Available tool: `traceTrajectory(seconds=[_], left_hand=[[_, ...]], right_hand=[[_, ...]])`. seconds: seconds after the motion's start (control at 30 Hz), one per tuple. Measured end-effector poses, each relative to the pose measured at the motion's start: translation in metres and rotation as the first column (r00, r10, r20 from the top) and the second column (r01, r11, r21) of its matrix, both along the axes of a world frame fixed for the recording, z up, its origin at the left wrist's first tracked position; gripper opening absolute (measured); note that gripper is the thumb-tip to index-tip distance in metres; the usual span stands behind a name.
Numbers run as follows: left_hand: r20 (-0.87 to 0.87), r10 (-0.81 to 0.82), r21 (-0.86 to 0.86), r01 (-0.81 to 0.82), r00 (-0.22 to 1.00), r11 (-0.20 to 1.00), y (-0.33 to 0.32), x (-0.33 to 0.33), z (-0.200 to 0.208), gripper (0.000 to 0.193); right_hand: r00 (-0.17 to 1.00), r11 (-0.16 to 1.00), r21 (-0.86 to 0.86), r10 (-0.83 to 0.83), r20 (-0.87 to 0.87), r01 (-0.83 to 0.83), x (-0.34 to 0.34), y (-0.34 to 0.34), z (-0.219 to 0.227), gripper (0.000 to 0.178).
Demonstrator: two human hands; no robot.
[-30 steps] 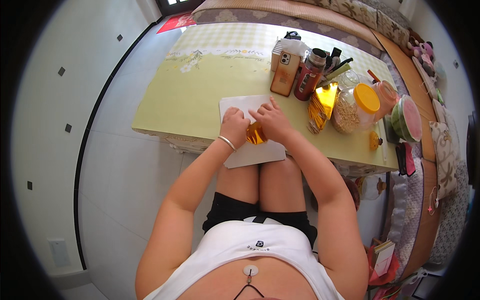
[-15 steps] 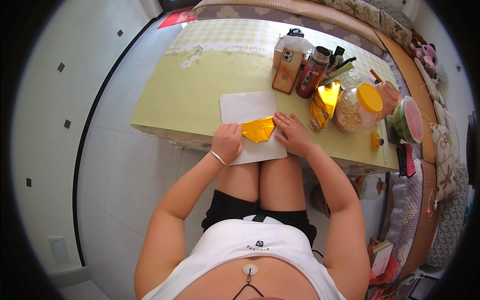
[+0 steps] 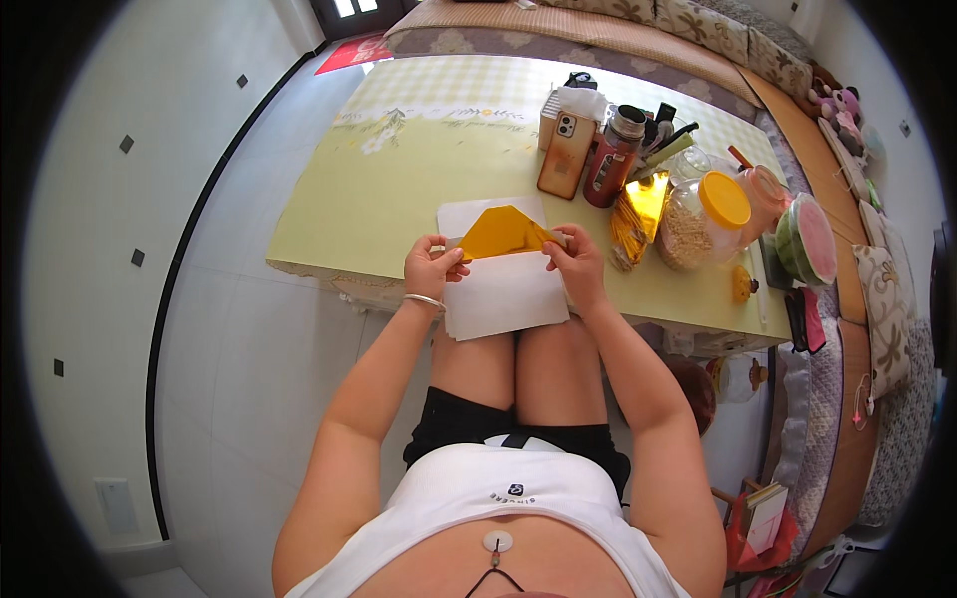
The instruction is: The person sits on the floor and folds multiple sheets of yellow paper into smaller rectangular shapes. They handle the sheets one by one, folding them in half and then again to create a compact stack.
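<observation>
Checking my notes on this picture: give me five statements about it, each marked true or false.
The left hand and right hand both grip the gold sheet. True.
The bracelet is on the right wrist. False: the bracelet is on the left wrist.
The large jar has a yellow lid. True.
The phone lies flat. False: the phone stands propped up.
The cut watermelon sits left of the large jar. False: the cut watermelon sits to its right.
</observation>
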State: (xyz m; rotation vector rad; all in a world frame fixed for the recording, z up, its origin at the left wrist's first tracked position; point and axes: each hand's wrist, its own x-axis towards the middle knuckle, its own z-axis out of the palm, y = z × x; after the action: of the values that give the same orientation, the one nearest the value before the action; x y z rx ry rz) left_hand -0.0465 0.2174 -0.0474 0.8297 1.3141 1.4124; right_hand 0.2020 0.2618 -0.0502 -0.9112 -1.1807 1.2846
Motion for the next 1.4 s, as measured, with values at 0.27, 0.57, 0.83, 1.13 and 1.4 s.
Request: traceTrajectory(seconds=[0.27,0.57,0.83,1.13,1.4], left_hand=[[0.235,-0.053,0.056,0.041,0.971,0.998,-0.010,-0.005,0.003,0.007],[0.077,-0.066,0.071,0.061,0.995,0.996,-0.017,-0.001,0.009,0.006],[0.066,-0.115,0.121,0.106,0.991,0.987,-0.018,0.013,0.021,0.016],[-0.338,-0.485,-0.189,0.447,0.806,0.874,-0.003,0.024,0.031,0.009],[0.190,-0.461,-0.207,0.494,0.867,0.844,0.028,0.103,0.062,0.012]], right_hand=[[0.997,0.999,0.045,-0.010,-0.081,0.014,-0.003,-0.019,0.006,0.010],[0.988,0.983,-0.182,-0.036,-0.153,0.008,0.008,-0.033,0.005,0.019],[0.981,0.957,-0.288,-0.012,-0.193,-0.045,0.027,-0.042,0.013,0.017],[0.997,0.968,-0.250,-0.004,-0.071,-0.014,0.065,-0.054,0.022,0.011],[0.850,0.976,-0.146,-0.213,-0.482,0.161,0.109,-0.053,0.056,0.042]])
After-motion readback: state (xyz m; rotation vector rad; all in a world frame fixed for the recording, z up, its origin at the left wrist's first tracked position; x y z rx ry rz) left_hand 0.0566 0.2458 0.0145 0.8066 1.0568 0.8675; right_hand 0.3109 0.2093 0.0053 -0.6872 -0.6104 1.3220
